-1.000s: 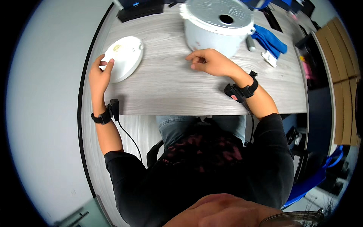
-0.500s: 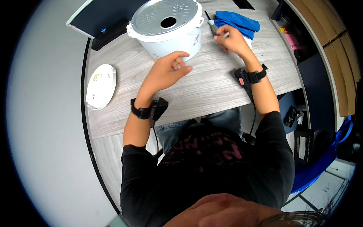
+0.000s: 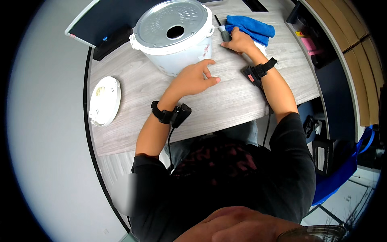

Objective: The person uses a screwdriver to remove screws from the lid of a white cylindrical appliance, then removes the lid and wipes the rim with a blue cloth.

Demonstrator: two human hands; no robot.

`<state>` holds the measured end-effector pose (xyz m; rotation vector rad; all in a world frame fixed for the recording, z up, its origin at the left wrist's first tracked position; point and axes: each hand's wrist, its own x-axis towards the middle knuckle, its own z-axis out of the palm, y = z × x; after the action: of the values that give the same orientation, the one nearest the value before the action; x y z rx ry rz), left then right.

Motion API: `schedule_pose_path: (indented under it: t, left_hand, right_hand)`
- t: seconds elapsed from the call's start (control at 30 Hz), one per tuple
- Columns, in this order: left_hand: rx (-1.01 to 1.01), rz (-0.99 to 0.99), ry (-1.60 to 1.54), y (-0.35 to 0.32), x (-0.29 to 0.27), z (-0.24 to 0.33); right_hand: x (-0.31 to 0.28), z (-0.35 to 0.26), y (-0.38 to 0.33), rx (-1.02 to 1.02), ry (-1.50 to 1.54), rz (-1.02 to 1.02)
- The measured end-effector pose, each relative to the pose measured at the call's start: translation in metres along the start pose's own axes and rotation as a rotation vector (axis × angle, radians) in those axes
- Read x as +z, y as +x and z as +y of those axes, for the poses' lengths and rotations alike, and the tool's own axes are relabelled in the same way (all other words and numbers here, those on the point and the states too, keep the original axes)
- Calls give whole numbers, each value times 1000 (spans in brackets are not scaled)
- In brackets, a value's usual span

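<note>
My left hand (image 3: 197,78) hides part of the lower front of the white pot (image 3: 173,48), and I can't tell whether the two touch. My right hand (image 3: 240,41) covers a bit of the blue cloth (image 3: 252,26) and much of a white thing (image 3: 261,48), too little showing to name. Whether it grips the screwdriver (image 3: 225,35) isn't clear. The upper edge cuts off the dark screen (image 3: 117,18).

A plain pale wall (image 3: 44,105) bounds the left side, edged by a black strip (image 3: 86,84). A wood-grain desk (image 3: 290,82) adjoins. A dark, pale-framed panel (image 3: 115,18) stands far left; navy furniture (image 3: 338,90) flanks the right. Pale flooring (image 3: 115,166) shows below.
</note>
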<state>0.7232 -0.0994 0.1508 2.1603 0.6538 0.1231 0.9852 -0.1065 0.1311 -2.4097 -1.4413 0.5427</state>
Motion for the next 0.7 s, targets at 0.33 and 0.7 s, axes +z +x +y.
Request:
schedule_pose_path:
  t: [0.33,0.7]
  left_hand:
    - [28,-23,-33,-21,-8,3]
    - [251,84,2,-49,-3,16]
  right_hand:
    - [-10,-3,-24,-123,259,267]
    - [-71,-25,-114,-410,504,534]
